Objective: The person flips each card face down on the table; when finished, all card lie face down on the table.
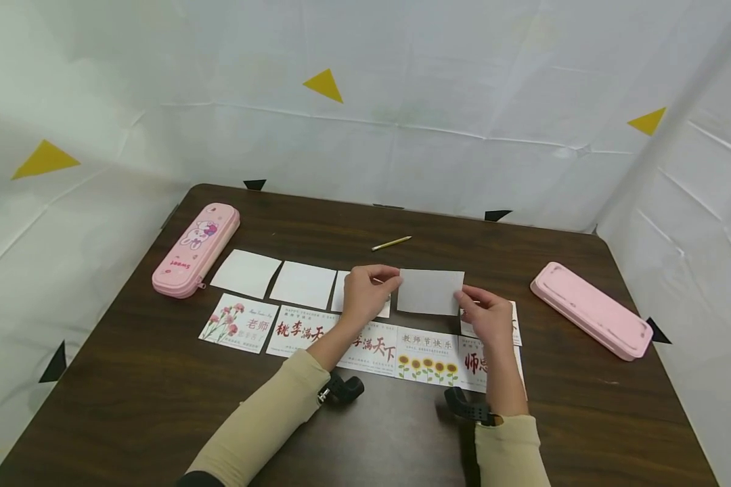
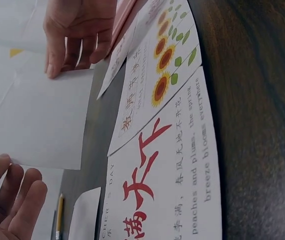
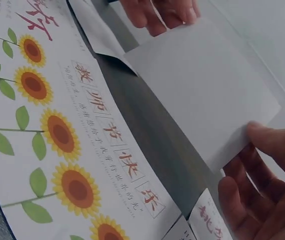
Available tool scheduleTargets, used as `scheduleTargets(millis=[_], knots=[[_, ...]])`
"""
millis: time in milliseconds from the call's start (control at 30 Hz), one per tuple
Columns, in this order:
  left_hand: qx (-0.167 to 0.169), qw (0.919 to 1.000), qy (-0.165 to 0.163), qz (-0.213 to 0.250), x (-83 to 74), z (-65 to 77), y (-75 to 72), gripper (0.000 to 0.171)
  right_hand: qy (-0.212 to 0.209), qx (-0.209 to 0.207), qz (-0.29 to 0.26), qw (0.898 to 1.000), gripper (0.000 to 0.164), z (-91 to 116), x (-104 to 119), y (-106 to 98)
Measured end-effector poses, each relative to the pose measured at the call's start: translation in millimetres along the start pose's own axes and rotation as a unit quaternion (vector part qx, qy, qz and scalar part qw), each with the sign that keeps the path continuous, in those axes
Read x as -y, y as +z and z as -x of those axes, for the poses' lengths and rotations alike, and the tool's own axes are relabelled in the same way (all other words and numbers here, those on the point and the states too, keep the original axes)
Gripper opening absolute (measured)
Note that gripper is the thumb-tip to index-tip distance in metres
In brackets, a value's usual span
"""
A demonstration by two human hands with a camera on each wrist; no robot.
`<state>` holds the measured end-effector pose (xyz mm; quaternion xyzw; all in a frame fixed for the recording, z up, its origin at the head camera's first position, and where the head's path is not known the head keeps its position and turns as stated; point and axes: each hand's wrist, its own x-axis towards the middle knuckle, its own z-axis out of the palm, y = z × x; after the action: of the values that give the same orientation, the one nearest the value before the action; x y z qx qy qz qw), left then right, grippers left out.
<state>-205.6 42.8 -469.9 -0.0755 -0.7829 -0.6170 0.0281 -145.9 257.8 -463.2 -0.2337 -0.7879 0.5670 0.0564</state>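
Note:
A blank white card (image 1: 431, 292) is held up off the table between both hands. My left hand (image 1: 365, 294) pinches its left edge between thumb and fingers, and my right hand (image 1: 489, 314) pinches the right edge, as the right wrist view also shows with thumb and fingertips on the card (image 3: 202, 90). Below it lies a sunflower card (image 1: 426, 365) in a row of printed cards. Two blank cards (image 1: 246, 273) (image 1: 303, 284) lie left in the back row. Partly behind my left hand is another card (image 1: 338, 287); under my right hand, a printed card (image 1: 516, 325).
A pink pencil case (image 1: 196, 250) with a rabbit picture stands at the left, and a plain pink case (image 1: 591, 310) at the right. Beyond the cards lies a pencil (image 1: 392, 243). A carnation card (image 1: 239, 323) begins the front row. White sheeting (image 1: 365, 162) encloses the dark table (image 1: 128, 406).

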Motion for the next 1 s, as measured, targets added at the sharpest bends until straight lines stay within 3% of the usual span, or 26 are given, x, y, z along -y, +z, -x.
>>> scheduleTargets(millis=[233,533,800,1000], knots=[[-0.001,0.9991,-0.019,-0.038,1.9,-0.4,1.3,0.017,-0.008,-0.023,0.018,1.0,0.031,-0.9,-3.1,8.1],[0.078,0.9902,-0.048,-0.105,-0.6,4.7,-5.1,0.023,-0.018,-0.062,0.105,0.992,0.025,-0.4,-6.7,12.7],[0.109,0.9844,-0.072,-0.118,-3.7,7.7,-6.9,0.026,-0.017,-0.071,0.157,0.985,0.027,1.5,-8.9,16.8],[0.114,0.9846,-0.06,-0.118,-2.7,8.6,-7.5,0.027,-0.014,-0.066,0.173,0.983,0.028,3.6,-8.3,17.0]])
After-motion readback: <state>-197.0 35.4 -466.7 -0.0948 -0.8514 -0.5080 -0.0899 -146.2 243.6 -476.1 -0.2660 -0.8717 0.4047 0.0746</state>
